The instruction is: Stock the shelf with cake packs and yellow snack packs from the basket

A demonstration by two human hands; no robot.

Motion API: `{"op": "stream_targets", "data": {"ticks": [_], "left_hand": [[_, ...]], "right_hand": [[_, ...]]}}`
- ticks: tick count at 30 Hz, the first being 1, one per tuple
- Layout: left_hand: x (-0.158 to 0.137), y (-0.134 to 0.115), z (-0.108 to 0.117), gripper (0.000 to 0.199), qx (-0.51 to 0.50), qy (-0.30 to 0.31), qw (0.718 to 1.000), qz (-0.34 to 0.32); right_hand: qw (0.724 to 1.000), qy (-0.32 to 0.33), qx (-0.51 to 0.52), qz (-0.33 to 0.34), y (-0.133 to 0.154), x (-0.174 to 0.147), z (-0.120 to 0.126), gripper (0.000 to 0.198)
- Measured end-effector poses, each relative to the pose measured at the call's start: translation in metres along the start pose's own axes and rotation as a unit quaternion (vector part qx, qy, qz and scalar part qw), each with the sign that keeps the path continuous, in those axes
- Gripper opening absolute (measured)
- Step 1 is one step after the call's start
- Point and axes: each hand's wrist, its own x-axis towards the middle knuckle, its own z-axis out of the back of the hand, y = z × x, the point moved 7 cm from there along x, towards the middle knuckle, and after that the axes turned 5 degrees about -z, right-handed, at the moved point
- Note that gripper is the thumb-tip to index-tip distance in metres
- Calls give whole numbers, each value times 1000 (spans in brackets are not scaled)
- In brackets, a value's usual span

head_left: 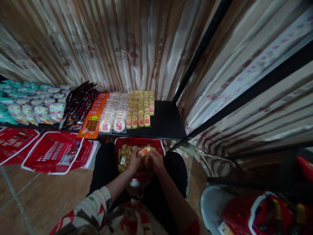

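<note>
Between my two hands is a small yellow snack packet [144, 150] with a red and white label. My left hand [135, 160] grips its left end, and my right hand [156, 160] has its fingers closed around the right end. Both hands are over a red plastic basket [160, 142] set between my knees. Inside it lie many gold-wrapped packets [124, 156], partly hidden by my hands. Ahead on the black shelf [167, 120], similar yellow packets [140, 107] stand in neat rows.
Left of the yellow rows are white round packets [113, 114], an orange snack bag [93, 119], dark packets [79, 104] and white-and-teal bags [41, 104]. Red baskets [52, 151] stand at the left. A black metal post [202, 49] rises before the striped curtain [137, 42]. A grey-white stool [211, 209] is at right.
</note>
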Motion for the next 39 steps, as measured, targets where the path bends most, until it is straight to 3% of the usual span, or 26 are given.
{"op": "stream_targets", "data": {"ticks": [3,7,10,14,18,22,27,29,33,39], "left_hand": [[5,-21,6,35,55,15,998,-27],[11,-56,9,39,151,70,981,-103],[12,-82,5,42,200,119,961,-152],[11,-109,-4,47,245,182,931,-199],[15,-126,-12,54,269,208,917,-208],[19,-147,-22,48,273,208,909,-236],[20,-166,-27,50,248,100,930,-253],[17,-167,-31,52,220,62,936,-268],[14,-163,-45,53,154,45,940,-302],[43,-152,-73,50,87,58,968,-229]], "right_hand": [[977,-35,-189,94,26,-6,8,23],[873,-21,-428,233,63,-25,2,33],[835,20,-484,263,76,-34,-6,42],[826,65,-478,291,89,-38,-13,45],[830,72,-462,304,101,-33,-8,38],[847,69,-427,310,116,-21,2,29],[895,22,-344,283,133,2,14,28],[919,8,-298,257,135,16,18,31],[953,-18,-212,218,141,46,23,40],[959,-31,-190,206,154,90,12,48]]}}
